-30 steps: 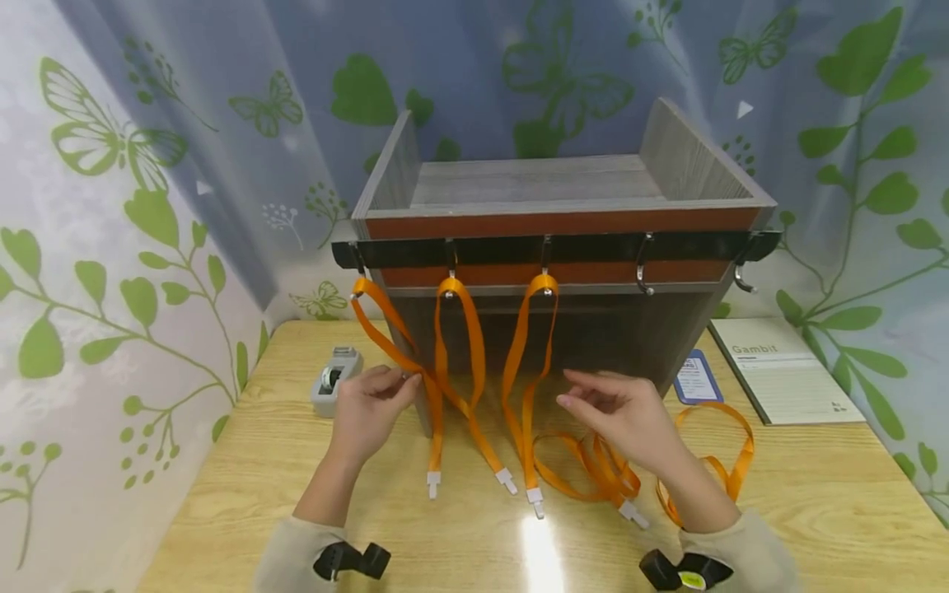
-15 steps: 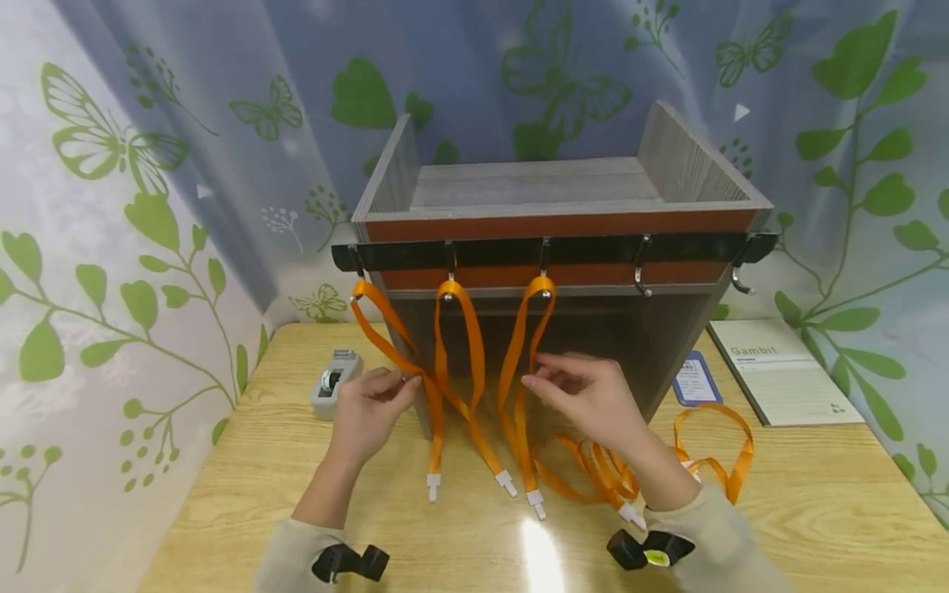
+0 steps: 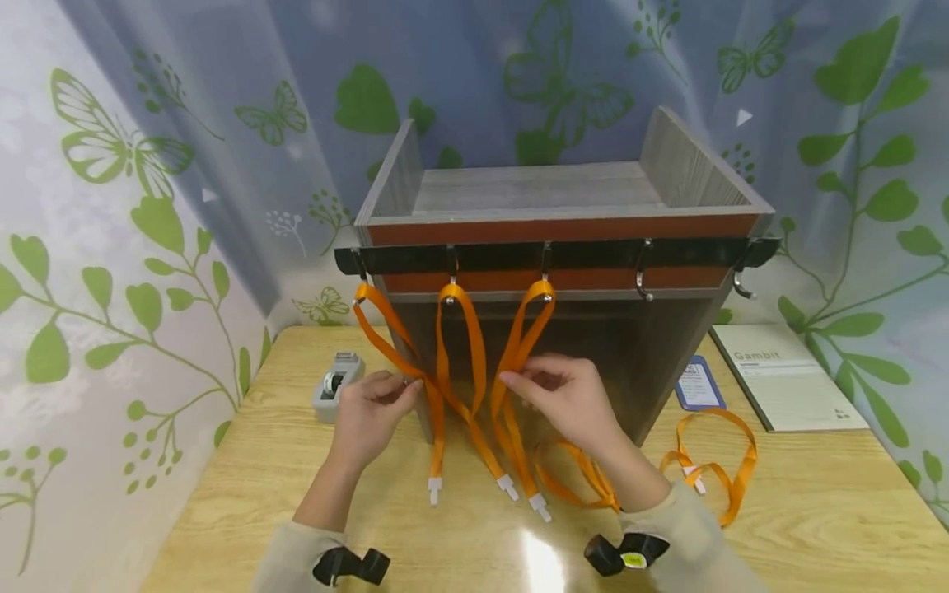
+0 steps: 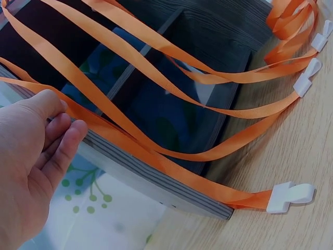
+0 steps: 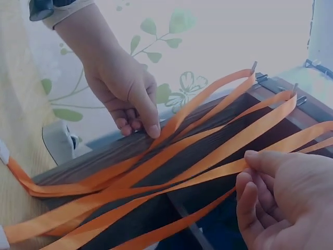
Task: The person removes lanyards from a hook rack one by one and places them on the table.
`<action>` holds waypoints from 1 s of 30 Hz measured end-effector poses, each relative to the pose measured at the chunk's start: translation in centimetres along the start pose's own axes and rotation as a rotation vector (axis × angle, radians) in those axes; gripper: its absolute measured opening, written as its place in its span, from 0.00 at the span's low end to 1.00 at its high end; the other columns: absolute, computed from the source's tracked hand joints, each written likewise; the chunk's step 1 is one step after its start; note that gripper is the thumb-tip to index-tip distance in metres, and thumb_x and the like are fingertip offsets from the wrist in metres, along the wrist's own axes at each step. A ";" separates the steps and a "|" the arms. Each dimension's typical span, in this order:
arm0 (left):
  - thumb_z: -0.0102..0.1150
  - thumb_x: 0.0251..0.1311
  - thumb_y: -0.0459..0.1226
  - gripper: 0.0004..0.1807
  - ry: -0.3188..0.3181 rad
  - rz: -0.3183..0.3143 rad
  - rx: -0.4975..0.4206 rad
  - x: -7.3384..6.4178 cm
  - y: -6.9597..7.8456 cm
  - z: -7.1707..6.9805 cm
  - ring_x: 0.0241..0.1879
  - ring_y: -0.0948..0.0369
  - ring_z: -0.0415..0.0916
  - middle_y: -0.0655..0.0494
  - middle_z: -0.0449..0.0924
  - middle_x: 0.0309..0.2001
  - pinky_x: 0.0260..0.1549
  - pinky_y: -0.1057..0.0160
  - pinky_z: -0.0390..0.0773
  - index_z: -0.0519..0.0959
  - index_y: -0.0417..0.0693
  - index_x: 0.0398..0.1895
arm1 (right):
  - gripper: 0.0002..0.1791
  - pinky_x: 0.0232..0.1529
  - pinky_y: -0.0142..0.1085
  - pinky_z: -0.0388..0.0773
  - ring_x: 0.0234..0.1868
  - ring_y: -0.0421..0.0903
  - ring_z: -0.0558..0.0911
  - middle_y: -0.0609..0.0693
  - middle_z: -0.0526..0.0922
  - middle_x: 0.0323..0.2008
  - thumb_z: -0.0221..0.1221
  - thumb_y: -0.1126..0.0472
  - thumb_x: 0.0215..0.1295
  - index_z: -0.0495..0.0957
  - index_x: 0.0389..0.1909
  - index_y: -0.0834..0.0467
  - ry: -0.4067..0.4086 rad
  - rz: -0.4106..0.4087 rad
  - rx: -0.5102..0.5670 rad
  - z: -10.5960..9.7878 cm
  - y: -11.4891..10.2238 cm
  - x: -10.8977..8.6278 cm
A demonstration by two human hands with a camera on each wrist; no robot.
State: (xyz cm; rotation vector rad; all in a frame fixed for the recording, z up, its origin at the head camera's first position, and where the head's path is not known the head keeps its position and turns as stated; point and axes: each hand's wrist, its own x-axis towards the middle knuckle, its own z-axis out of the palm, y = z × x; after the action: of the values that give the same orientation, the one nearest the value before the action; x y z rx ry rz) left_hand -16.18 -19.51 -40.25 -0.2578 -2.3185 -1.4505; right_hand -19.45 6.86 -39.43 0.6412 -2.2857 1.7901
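Observation:
Three orange lanyards with white clips hang from the three left hooks of a black hook rail point(image 3: 497, 258). My left hand point(image 3: 373, 412) pinches the leftmost lanyard point(image 3: 385, 342) partway down its strap. My right hand point(image 3: 572, 401) pinches the third lanyard point(image 3: 519, 346) between thumb and forefinger, and its two strands cross above the fingers. Between the hands hangs the second lanyard point(image 3: 478, 350), untouched. In the right wrist view, the right thumb point(image 5: 265, 160) lies on an orange strap.
The rail is fixed to a grey wooden shelf box point(image 3: 549, 188); its two right hooks hold nothing. Loose lanyards point(image 3: 730, 494) lie on the table at right, near a blue-framed badge point(image 3: 698, 384) and a notebook point(image 3: 787, 377). A tape dispenser point(image 3: 337, 389) stands at left.
My right hand has moved left from open space to the third lanyard, taken hold of it and drawn its strands leftward so they cross. The left hand has stayed in place.

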 end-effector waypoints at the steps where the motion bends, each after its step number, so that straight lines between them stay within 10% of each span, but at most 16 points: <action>1: 0.66 0.59 0.26 0.04 -0.001 -0.003 -0.002 0.0 0.0 0.0 0.25 0.67 0.74 0.44 0.82 0.25 0.24 0.74 0.76 0.87 0.31 0.32 | 0.08 0.22 0.35 0.78 0.19 0.43 0.78 0.54 0.81 0.19 0.71 0.58 0.60 0.86 0.26 0.57 -0.008 0.009 0.020 0.1 0.1 0.1; 10: 0.66 0.60 0.26 0.04 -0.003 -0.024 -0.017 -0.3 -0.2 0.2 0.26 0.69 0.76 0.42 0.83 0.27 0.26 0.75 0.79 0.87 0.29 0.33 | 0.07 0.21 0.37 0.77 0.18 0.48 0.76 0.53 0.78 0.18 0.68 0.64 0.62 0.85 0.25 0.61 -0.037 0.005 0.094 -0.7 -0.7 0.0; 23: 0.65 0.60 0.25 0.05 0.003 0.018 -0.023 0.1 0.2 0.2 0.25 0.68 0.75 0.42 0.82 0.25 0.25 0.75 0.77 0.86 0.28 0.30 | 0.09 0.22 0.30 0.72 0.22 0.41 0.75 0.46 0.81 0.24 0.65 0.79 0.56 0.87 0.31 0.64 0.031 -0.352 0.113 -4.6 -8.0 0.3; 30: 0.66 0.60 0.27 0.04 0.006 -0.004 -0.016 0.2 -2.0 0.5 0.25 0.70 0.76 0.43 0.83 0.27 0.25 0.74 0.79 0.87 0.31 0.33 | 0.15 0.20 0.29 0.67 0.23 0.39 0.72 0.46 0.85 0.29 0.62 0.83 0.54 0.88 0.38 0.65 0.007 -0.488 0.095 -5.8 -11.0 1.0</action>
State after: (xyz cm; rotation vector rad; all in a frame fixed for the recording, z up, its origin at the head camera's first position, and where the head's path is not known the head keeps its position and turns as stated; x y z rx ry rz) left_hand -17.20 -20.03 -42.01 -0.2534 -2.3047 -1.4697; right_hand -16.32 10.13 -27.77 1.0934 -1.8316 1.6547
